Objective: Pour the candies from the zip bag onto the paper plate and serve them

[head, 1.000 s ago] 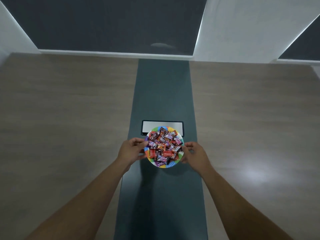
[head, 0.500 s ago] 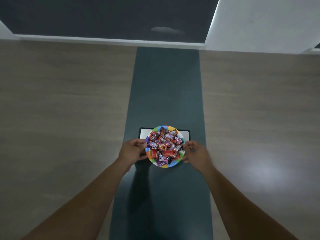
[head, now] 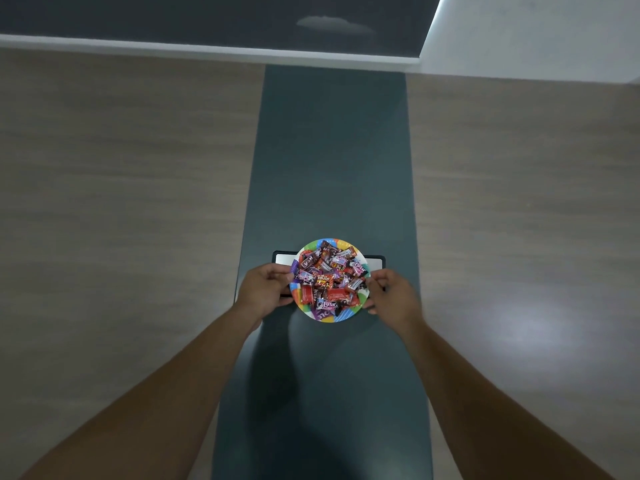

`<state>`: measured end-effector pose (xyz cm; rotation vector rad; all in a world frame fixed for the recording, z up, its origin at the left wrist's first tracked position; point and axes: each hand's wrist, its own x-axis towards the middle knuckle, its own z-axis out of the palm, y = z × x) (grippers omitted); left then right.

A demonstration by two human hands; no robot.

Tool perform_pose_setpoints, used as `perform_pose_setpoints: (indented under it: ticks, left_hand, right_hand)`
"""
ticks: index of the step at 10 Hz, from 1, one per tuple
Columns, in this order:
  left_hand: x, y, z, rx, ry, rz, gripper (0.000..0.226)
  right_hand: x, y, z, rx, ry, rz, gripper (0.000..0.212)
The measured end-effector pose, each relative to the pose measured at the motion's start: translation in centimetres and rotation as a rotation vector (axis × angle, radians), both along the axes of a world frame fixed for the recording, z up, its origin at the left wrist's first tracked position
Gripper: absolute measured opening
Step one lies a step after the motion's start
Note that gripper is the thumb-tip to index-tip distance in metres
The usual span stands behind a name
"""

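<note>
A colourful paper plate (head: pixel 341 315) sits at the centre of the view, heaped with several wrapped candies (head: pixel 329 280) in red, purple and brown. My left hand (head: pixel 265 289) grips the plate's left rim and my right hand (head: pixel 393 294) grips its right rim. The plate lies over a flat rectangular object with a dark border and pale centre (head: pixel 375 261), which it mostly hides. I cannot tell whether the plate rests on that object or is lifted. No zip bag is in sight.
A dark teal runner (head: pixel 332 150) runs down the middle of a wooden table (head: pixel 121 202), from me to the far edge. Beyond the far edge are a white ledge (head: pixel 207 51) and a dark panel.
The view has tilted down and closer, so the plate looks a little farther along the runner. Both hands stay on the plate's rims with the same grip.
</note>
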<state>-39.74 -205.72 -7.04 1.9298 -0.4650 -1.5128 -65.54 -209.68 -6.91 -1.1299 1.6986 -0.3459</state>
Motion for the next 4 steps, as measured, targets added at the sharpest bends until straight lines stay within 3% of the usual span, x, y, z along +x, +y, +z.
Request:
perform_pose_setpoints:
  ticks: [2, 4]
  left_hand:
    - [0.3, 0.1, -0.6, -0.016, 0.011, 0.019, 0.008]
    - [0.4, 2.2, -0.1, -0.087, -0.172, -0.007, 0.024]
  right_hand:
    - [-0.3, -0.2, -0.3, -0.026, 0.002, -0.006, 0.011]
    - [-1.6, 1.9, -0.4, -0.101, 0.076, -0.060, 0.019]
